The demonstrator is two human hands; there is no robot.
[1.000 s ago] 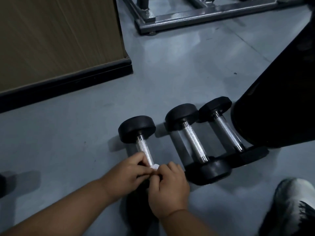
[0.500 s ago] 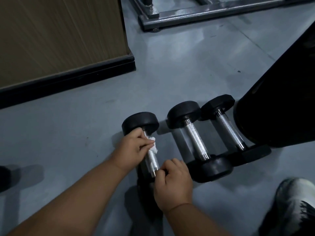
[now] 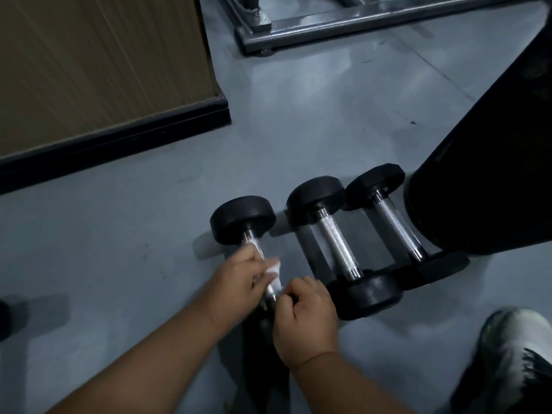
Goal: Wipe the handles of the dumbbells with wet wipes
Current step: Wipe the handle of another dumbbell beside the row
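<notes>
Three black dumbbells with knurled metal handles lie side by side on the grey floor. My left hand (image 3: pixel 242 279) holds a white wet wipe (image 3: pixel 274 271) wrapped round the lower half of the left dumbbell's (image 3: pixel 242 220) handle. My right hand (image 3: pixel 304 315) grips the near end of that same dumbbell and hides its near head. The middle dumbbell (image 3: pixel 336 243) and the right dumbbell (image 3: pixel 394 225) lie untouched just to the right.
A wood-faced cabinet (image 3: pixel 98 64) with a black plinth stands at the upper left. A grey metal rack base (image 3: pixel 343 22) runs across the top. A large black object (image 3: pixel 490 162) leans at the right, touching the right dumbbell. A shoe (image 3: pixel 513 357) is at the lower right.
My left hand slid the wipe from the handle's near end up to the far head, then back down toward the near end. My right hand kept its grip.
</notes>
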